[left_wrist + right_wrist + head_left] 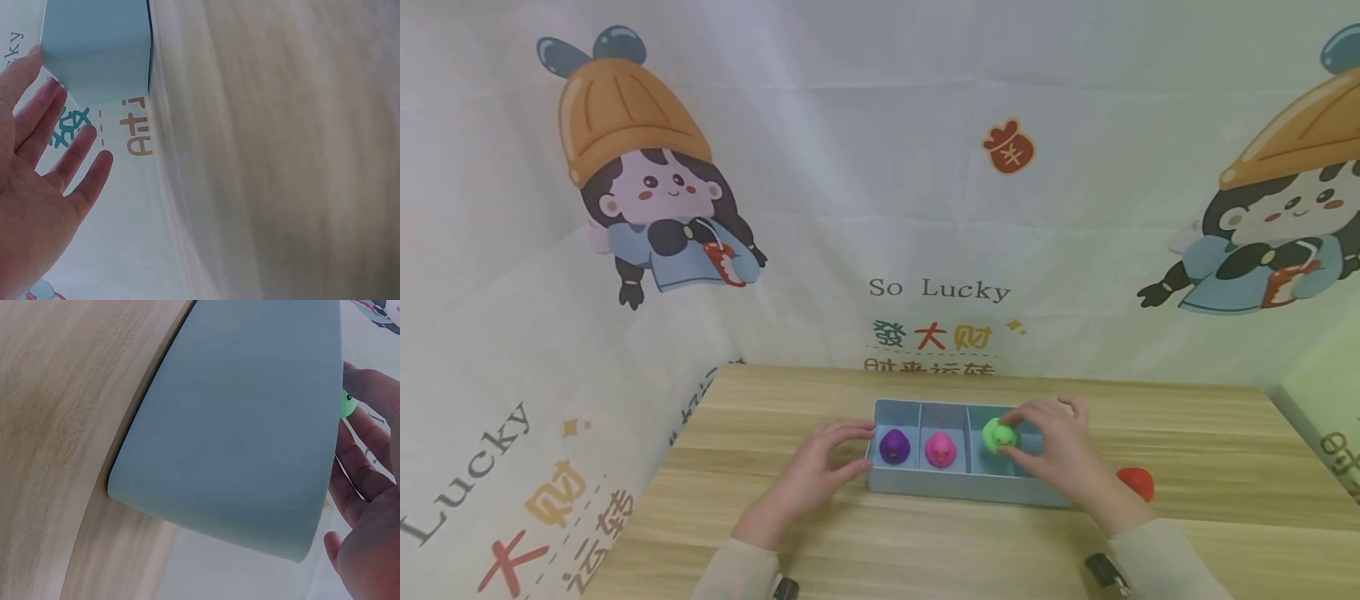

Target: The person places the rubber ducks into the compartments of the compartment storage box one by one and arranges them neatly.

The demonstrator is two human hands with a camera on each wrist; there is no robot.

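A light blue divided box [955,483] stands on the wooden table. In its leftmost compartment sits a purple rubber duck [894,447], and a pink rubber duck [941,450] occupies the one beside it. My right hand [1052,446] pinches a green rubber duck [998,435] between thumb and fingers, at the third compartment; whether the duck touches the bottom, I cannot tell. The right wrist view shows only a bit of the green duck above the box rim. With extended, spread fingers, my left hand [37,162] touches the box's left end.
To the right of the box lies a red object [1137,483], partly hidden by my right forearm. The wooden table [790,400] reaches back to a printed cloth [820,208] with cartoon figures and lettering, which also hangs at the sides.
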